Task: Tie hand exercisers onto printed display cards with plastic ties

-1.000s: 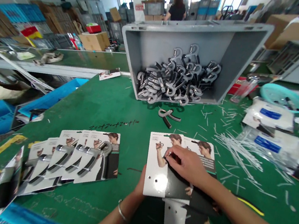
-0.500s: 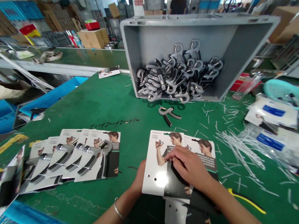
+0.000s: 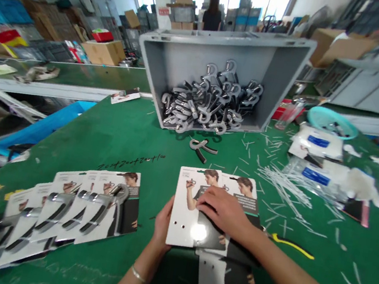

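A printed card (image 3: pixel 184 228) with small holes lies over more cards (image 3: pixel 213 272) in front of me. My left hand (image 3: pixel 163 222) grips its left edge, with part of the fingers hidden beneath it. Across the card's face rests my right hand (image 3: pixel 223 210), its fingers bent and the fingertips on the print; whether they pinch anything is unclear. Just beyond the cards, one grey and black hand grip (image 3: pixel 203 149) lies on the green table. To the left is an overlapping row of cards with grips attached (image 3: pixel 104 215).
A grey bin (image 3: pixel 273 78) tipped toward me holds many hand grips. On the right are white ties (image 3: pixel 284 184), yellow-handled pliers (image 3: pixel 293 246), plastic bags (image 3: pixel 314 175) and a turquoise basin (image 3: pixel 333 122). A person (image 3: pixel 212 15) stands far back.
The view has shifted, so most things appear further left and the bin sits lower. Both hands keep nearly the same place on the card.
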The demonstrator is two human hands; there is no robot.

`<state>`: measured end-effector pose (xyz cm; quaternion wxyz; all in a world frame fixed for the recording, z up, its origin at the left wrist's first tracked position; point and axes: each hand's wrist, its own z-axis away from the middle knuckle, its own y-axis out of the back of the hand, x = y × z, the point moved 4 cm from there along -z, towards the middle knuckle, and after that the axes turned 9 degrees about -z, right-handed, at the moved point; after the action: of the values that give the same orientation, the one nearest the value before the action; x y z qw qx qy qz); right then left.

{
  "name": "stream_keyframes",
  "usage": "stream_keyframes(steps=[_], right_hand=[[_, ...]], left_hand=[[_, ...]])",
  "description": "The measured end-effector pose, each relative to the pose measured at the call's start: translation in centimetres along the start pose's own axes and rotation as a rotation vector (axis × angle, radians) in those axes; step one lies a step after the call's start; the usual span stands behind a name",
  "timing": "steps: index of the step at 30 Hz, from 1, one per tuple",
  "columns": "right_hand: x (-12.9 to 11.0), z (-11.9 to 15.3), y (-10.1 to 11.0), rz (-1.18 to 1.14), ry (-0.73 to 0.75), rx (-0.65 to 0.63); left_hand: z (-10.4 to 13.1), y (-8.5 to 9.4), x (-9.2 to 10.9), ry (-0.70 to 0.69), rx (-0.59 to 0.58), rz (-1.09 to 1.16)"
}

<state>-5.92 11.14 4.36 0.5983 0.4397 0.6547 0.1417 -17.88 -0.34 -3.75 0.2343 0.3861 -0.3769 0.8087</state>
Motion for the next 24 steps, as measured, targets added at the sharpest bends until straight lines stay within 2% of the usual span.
stream_keyframes(steps=[2, 5, 9, 11, 13, 14, 16, 18, 21, 24], right_hand=[[0.1, -0.1, -0.1, -0.021, -0.001, 0.032], [0.0, 0.0, 0.2, -0.192, -0.021, 0.112], [1.2, 1.9, 2.0, -0.478, -0.115, 0.317], [3.5, 3.7, 3.9, -0.362, -0.215, 0.449], [7.0, 5.7, 6.2, -0.085, -0.385, 0.517], [9.1, 6.6, 7.2, 0.075, -0.5, 0.485], [13.0, 7.7, 9.1, 0.176, -0.597, 0.437], [16.2, 8.1, 10.4, 0.222, -0.667, 0.393], [19.5, 7.7, 11.1, 0.258, -0.769, 0.341], [21.3, 6.7, 11.2, 0.223, -0.826, 0.303]], left_hand=[[0.4, -0.2, 0.6, 0.016, -0.007, 0.03], [1.0, -0.7, 1.4, 0.062, -0.016, -0.079], [1.5, -0.5, 1.8, 0.124, -0.037, -0.197], [1.6, 0.0, 1.9, 0.129, -0.021, -0.217], [1.5, 0.4, 2.1, 0.14, -0.014, -0.259], [1.4, 0.4, 2.2, 0.143, -0.022, -0.281], [1.1, -0.1, 2.6, 0.14, -0.074, -0.317], [0.6, -1.4, 3.0, 0.129, -0.163, -0.35], [-0.1, -3.5, 3.4, 0.118, -0.296, -0.412], [-0.2, -3.9, 3.4, 0.107, -0.297, -0.406]])
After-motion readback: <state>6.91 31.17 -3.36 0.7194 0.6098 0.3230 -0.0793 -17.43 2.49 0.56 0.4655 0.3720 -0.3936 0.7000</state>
